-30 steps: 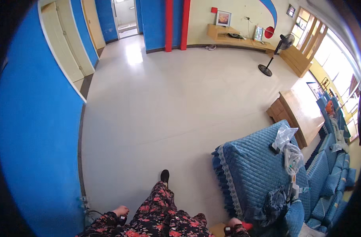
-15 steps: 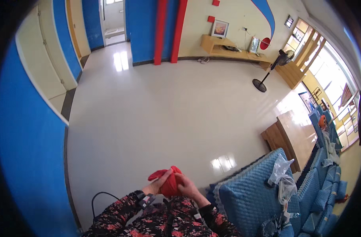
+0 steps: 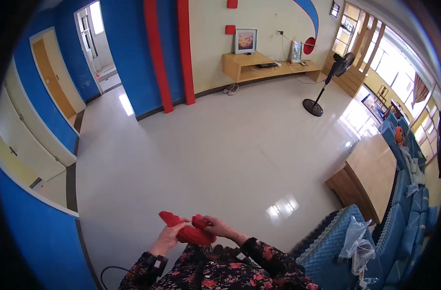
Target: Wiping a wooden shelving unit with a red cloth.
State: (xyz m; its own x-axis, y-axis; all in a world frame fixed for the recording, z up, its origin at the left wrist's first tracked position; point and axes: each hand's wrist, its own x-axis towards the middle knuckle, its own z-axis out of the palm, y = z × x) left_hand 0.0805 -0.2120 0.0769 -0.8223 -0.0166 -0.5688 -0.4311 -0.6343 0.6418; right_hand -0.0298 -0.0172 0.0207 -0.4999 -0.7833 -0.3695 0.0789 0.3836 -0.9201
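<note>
A bunched red cloth [image 3: 195, 236] is held in front of my body, low in the picture. My left hand [image 3: 169, 234] is closed on its left side, and a loose end of it sticks up beyond my fingers. With bent fingers, my right hand [image 3: 218, 227] grips a bunched upper part on the right. Most of the cloth hangs between the two hands. Both my forearms wear dark flowered sleeves with small devices at the wrists.
Right of me stands a blue quilted sofa [image 3: 322, 246] with clear plastic bags [image 3: 358, 244] on it. Beyond are a wooden table [image 3: 368, 169], a black standing fan [image 3: 317, 94] and a low wall shelf [image 3: 259, 67]. A blue wall [image 3: 37, 246] with doorways runs along the left.
My view has moved forward and turned right. The cloth, earlier gathered in both hands, is now stretched wider, with my left hand lower and further left.
</note>
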